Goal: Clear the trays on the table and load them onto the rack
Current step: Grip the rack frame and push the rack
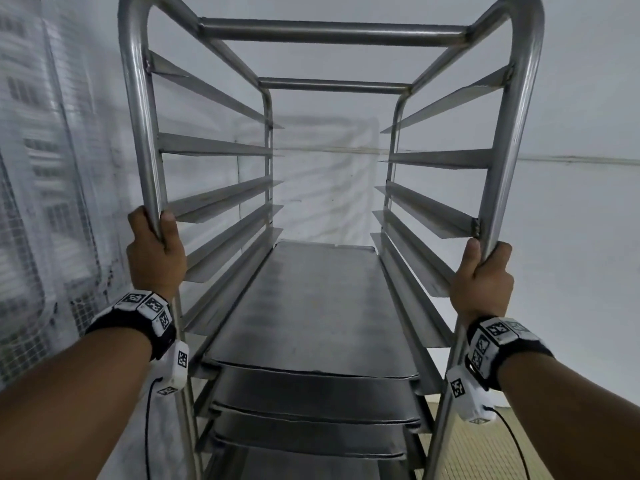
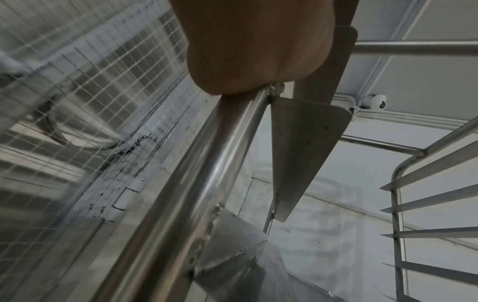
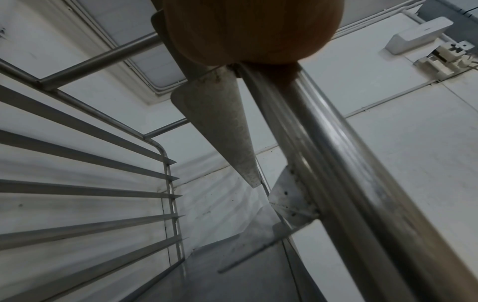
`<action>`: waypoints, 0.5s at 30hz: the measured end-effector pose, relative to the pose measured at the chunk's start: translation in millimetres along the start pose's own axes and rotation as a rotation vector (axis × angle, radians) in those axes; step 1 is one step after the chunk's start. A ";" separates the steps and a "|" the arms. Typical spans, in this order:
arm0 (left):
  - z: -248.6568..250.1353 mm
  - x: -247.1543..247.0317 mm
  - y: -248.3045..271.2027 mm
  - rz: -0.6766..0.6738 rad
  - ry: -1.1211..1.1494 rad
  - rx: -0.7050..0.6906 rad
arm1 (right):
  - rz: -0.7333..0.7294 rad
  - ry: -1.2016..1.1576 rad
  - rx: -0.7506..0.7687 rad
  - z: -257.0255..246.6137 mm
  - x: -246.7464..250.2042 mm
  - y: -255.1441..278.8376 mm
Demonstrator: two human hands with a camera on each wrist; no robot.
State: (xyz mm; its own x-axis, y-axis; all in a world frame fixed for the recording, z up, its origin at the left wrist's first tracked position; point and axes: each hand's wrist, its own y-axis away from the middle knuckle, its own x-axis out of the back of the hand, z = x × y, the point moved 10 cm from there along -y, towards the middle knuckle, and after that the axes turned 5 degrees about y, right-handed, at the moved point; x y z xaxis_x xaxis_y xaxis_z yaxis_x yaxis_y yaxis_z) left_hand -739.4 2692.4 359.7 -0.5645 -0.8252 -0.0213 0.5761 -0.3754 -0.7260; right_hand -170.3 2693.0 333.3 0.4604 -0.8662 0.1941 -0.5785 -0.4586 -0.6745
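A tall steel tray rack fills the head view. Several flat metal trays sit on its lower runners; the top one lies level, with others stacked on runners below it. The upper runners hold nothing. My left hand grips the rack's near left upright post. My right hand grips the near right upright post. In the left wrist view the palm wraps the post. In the right wrist view the palm wraps its post.
A mesh-covered window stands close on the left of the rack. A white wall runs behind and to the right. Pale tiled floor shows at the lower right. A small camera hangs near the ceiling.
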 end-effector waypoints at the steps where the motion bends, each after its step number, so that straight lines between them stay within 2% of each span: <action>1: -3.2 -4.2 -2.1 0.003 -0.004 -0.004 | -0.001 -0.001 -0.001 1.7 -5.6 -2.8; 15: -43.2 -69.1 -27.6 -0.005 0.039 0.034 | 0.032 0.033 -0.016 21.4 -68.8 -37.9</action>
State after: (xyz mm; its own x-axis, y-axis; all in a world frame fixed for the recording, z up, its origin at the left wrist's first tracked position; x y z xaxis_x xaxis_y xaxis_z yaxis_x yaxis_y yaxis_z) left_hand -741.8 2778.0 351.5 -0.5897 -0.8063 -0.0453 0.5929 -0.3941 -0.7022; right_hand -165.6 2774.2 330.3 0.4193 -0.8865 0.1956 -0.6038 -0.4332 -0.6692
